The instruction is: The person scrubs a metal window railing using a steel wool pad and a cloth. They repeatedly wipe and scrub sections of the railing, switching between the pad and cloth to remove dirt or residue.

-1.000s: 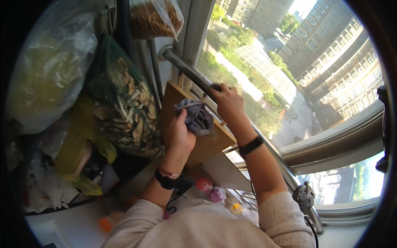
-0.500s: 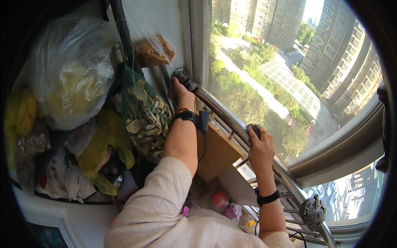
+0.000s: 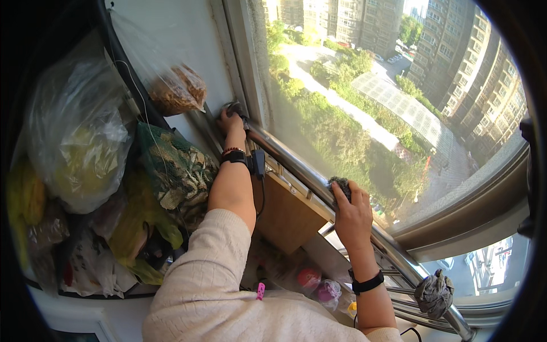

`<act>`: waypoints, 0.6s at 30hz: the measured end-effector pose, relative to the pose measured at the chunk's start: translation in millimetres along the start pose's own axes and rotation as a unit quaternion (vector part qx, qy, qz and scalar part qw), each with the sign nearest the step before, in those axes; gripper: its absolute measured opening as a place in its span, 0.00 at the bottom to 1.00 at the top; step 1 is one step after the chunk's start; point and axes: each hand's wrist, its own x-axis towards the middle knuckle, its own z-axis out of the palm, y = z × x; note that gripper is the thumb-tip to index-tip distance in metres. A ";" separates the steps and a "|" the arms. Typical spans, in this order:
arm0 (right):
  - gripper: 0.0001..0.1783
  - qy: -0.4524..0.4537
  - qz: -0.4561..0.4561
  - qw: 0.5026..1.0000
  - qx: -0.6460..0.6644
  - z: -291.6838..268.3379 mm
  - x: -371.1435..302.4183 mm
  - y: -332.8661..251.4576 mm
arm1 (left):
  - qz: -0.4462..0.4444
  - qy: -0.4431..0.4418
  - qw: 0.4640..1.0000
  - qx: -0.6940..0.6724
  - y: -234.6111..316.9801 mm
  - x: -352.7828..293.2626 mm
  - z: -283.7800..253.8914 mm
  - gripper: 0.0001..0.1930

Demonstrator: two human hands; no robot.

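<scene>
A round metal rail runs slantwise along the window. At its far end my left hand is closed on a dark cloth, which bunches around the rail there. My right hand grips a dark grey scouring pad against the rail's middle, its fingers bent over the pad and partly hiding it. Closer to me, a grey rag is knotted around the same rail. Both my wrists carry black bands, and a cable hangs from the left one.
Left of my arm hang a green net bag, a bag of brown dried food and a large clear plastic bag. A wooden board stands beneath the rail. Beyond the window glass are trees and buildings.
My view has shifted, so the bags and rail end appear further left and lower. My left hand's fingers curl further over the dark cloth. The right hand still holds the pad on the rail.
</scene>
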 end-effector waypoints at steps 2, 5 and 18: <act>0.30 -0.008 0.007 1.000 0.003 -0.6 0.1 -0.5 | -0.001 -0.005 0.995 -0.101 -1.1 -4.3 0.3 0.25; 0.29 -0.008 0.016 1.000 0.010 -1.0 1.2 -1.2 | 0.037 0.098 0.990 -0.090 -7.8 -13.0 0.0 0.25; 0.27 0.001 0.016 1.000 -0.013 0.3 0.6 -0.9 | 0.134 -0.016 0.976 0.169 11.4 -18.8 -25.4 0.22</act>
